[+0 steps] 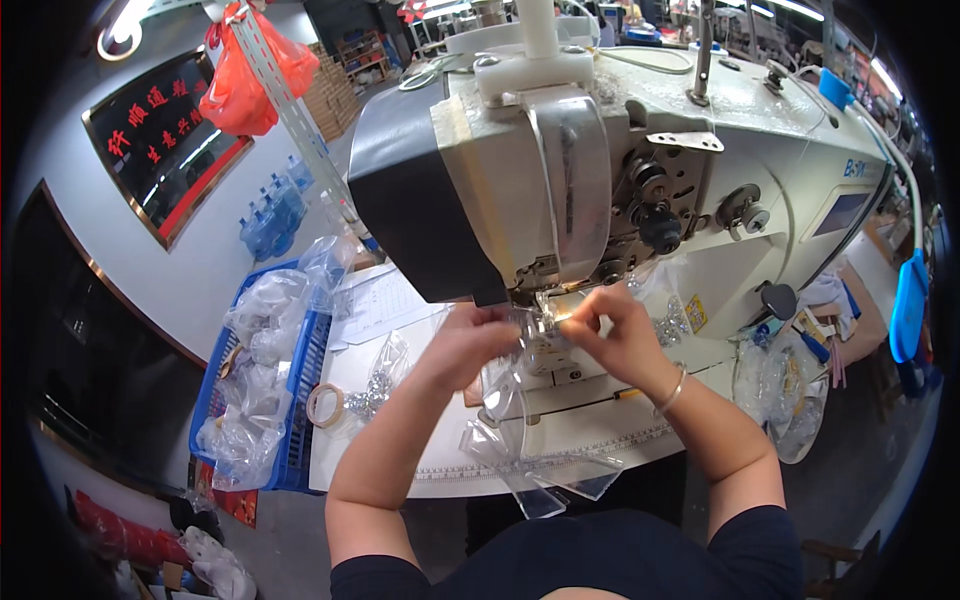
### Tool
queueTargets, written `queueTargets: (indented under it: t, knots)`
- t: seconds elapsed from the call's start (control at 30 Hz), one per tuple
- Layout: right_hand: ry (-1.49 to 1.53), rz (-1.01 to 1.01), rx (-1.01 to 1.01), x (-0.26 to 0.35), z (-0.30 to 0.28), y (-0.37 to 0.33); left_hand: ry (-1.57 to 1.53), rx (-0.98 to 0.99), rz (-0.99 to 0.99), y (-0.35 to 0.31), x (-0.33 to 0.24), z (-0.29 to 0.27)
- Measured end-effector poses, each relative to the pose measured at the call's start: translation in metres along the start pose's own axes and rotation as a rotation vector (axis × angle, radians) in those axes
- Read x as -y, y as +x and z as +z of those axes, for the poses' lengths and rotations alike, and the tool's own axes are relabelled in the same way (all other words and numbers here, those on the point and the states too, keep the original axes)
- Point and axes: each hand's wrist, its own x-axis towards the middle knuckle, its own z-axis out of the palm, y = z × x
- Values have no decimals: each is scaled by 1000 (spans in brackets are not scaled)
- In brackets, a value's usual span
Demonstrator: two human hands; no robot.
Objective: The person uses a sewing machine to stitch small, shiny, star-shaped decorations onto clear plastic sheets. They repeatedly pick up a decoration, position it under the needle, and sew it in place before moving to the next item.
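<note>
Both of my hands are at the needle area of a large white sewing machine (810, 165). My left hand (465, 345), slightly blurred, is closed on a clear plastic piece (503, 395) just left of the presser foot (543, 315). From there, clear plastic strips (545, 475) trail down over the table's front edge. My right hand (620, 325) is pinched shut close to the right side of the presser foot; whatever lies between its fingertips is too small to make out.
A blue basket (320, 375) full of clear plastic pieces stands left of the white table (375, 465). A tape roll (326, 405), a bag of small shiny parts (378, 385) and papers (375, 305) lie on the table's left. Bagged plastic (785, 390) sits at the right edge.
</note>
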Motion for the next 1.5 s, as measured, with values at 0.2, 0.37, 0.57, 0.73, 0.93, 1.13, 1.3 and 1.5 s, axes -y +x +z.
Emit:
queueTargets:
  t: [0.2, 0.37, 0.57, 0.73, 0.93, 1.13, 1.3, 1.5]
  knots:
    - [-8, -40, 127, 4, 1, -72, -77, -8, 144, -65, 71, 15]
    - [-33, -40, -142, -5, -15, -102, 53, 67, 46, -80, 76, 12]
    - [-235, -115, 324, 26, -20, -81, 180, 192, -6, -81, 52, 22]
    - [293, 347, 376, 8, -2, -71, 927, -683, 908, -88, 59, 33]
    - [607, 509, 309, 13, 13, -63, 312, -400, 530, -120, 131, 66]
    - [647, 497, 357, 20, 23, -69, -622, -101, 383, -86, 113, 58]
    - [609, 460, 332, 24, 25, -78, -404, -287, 434, -86, 111, 66]
    - [182, 203, 186, 24, 8, -75, -74, -91, 225, -91, 88, 45]
